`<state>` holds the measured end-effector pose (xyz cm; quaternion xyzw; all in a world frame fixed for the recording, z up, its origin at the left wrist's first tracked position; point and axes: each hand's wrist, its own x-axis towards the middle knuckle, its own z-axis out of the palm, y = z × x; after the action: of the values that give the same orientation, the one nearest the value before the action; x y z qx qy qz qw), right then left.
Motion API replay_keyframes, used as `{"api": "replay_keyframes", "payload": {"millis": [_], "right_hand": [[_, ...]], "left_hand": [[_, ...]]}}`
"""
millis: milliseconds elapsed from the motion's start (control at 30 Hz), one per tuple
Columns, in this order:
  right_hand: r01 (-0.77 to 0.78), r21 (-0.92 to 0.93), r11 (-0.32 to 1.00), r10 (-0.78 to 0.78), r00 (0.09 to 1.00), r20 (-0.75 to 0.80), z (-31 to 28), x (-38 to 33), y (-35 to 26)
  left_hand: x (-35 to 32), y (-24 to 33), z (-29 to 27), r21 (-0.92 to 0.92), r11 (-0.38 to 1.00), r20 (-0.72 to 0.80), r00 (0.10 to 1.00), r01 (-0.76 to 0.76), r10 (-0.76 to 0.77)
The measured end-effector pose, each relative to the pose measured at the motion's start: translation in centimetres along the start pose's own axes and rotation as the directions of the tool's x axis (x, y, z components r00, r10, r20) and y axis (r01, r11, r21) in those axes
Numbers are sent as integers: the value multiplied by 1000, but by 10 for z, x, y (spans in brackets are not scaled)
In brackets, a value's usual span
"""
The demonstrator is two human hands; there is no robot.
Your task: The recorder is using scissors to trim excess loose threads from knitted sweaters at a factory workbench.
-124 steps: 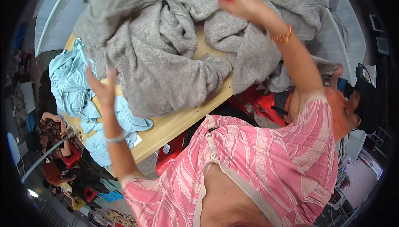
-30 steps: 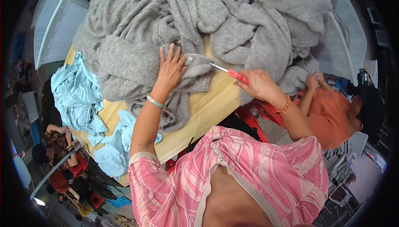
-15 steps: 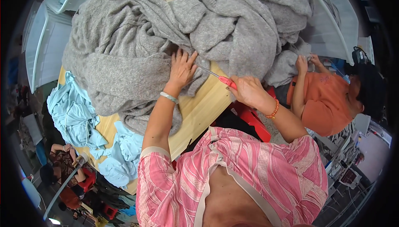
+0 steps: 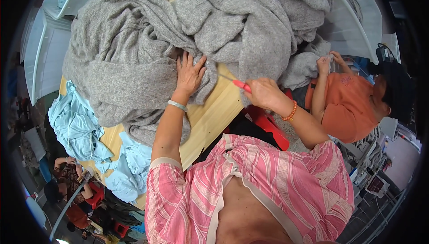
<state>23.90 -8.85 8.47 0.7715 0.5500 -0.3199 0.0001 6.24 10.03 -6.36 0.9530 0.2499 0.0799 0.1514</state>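
Observation:
A large heap of grey knitted fabric (image 4: pixel 134 81) covers most of the wooden table (image 4: pixel 214 112). My left hand (image 4: pixel 189 77) lies palm down on the heap's near right edge, fingers spread and pressing the knit. In my right hand (image 4: pixel 266 93) is a red-handled tool with a thin metal shaft (image 4: pixel 241 86), its shaft pointing left toward my left hand. The shaft is blurred, so the shape of its tip cannot be made out. A gap of bare wood separates the shaft from the fabric under my left hand.
Light blue cloth (image 4: pixel 78 116) lies at the table's left end. White bins (image 4: pixel 49 61) stand at the far left and far right. On the right, a co-worker in an orange shirt (image 4: pixel 346 105) handles grey knit. A red stool (image 4: pixel 268 125) stands beyond the table edge.
The tool in my right hand has drawn back from the knit beside my left fingers and now sits over bare wood. My left hand still rests on the fabric.

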Motion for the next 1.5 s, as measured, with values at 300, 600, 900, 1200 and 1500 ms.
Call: {"api": "replay_keyframes", "payload": {"millis": [300,600,900,1200,1500], "right_hand": [[14,4,1000,-14,995,-96,-2,0,16],[17,113,993,-27,996,83,-4,0,1],[43,115,992,-26,988,-150,1,-9,31],[128,163,978,-100,981,-167,0,5,18],[198,91,976,-189,977,-96,-5,13,-19]], "left_hand": [[-2,1,-2,-20,999,19,999,28,-28],[2,2,5,33,999,-19,1000,7,-7],[-4,-17,-25,-969,167,46,794,183,-606],[-183,-78,-188,-946,262,-130,515,193,-847],[-103,-20,-171,55,799,-644,633,599,-430]]}}
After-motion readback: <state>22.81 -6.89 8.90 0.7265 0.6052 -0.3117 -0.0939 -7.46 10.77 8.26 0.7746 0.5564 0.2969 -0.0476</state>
